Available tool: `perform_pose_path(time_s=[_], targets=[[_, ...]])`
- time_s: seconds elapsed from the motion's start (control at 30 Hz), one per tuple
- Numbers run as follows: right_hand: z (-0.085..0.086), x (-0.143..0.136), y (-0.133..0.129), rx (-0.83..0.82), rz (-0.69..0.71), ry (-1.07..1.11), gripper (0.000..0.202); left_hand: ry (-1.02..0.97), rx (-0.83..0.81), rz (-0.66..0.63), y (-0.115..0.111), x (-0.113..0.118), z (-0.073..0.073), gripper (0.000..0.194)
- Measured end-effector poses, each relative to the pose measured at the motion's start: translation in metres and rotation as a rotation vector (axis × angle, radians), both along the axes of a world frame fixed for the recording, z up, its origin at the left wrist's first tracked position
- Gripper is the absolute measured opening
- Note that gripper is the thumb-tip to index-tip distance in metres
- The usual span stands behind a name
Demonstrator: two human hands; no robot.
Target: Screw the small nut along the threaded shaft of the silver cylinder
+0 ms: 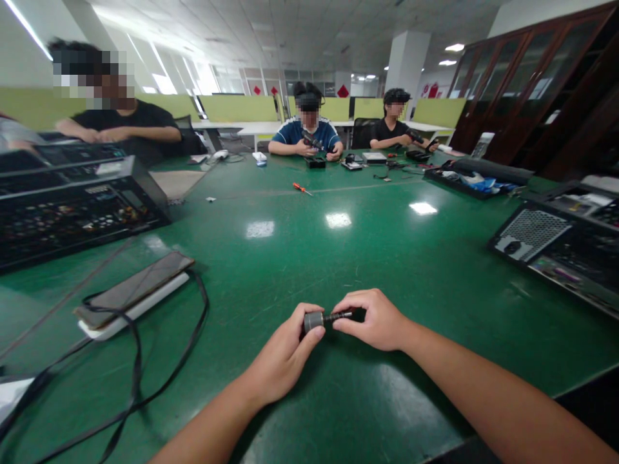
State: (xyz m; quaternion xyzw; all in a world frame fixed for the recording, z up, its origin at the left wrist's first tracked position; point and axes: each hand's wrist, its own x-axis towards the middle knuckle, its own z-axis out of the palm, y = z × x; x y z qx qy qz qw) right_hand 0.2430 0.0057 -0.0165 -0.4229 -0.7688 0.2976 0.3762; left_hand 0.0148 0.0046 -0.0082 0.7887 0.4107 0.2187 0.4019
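Note:
Near the front of the green table (300, 258), my left hand (285, 354) wraps its fingers and thumb round a grey cylindrical tool head (314, 321). A thin dark shaft (336, 316) sticks out of this cylinder to the right. My right hand (374, 319) is closed close by, its thumb and fingertips around the shaft's outer end. Whether the shaft is a separate bit cannot be made out. Part of the cylinder is hidden in the left palm.
At left are a phone (138, 290) on a white power strip (140, 308), black cables (138, 361) and an open computer case (77, 206). Another case (561, 232) stands right. A red screwdriver (300, 188) lies farther back. Several people (309, 129) sit beyond.

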Motion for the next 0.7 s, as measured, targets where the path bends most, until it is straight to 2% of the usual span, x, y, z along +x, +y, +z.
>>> perform_pose_path(time_s=[0.7], targets=[[0.0003,0.0036,0.0009,0.002,-0.001,-0.025,0.010,0.006,-0.005,0.021,-0.0013,0.0010,0.0049,0.029]])
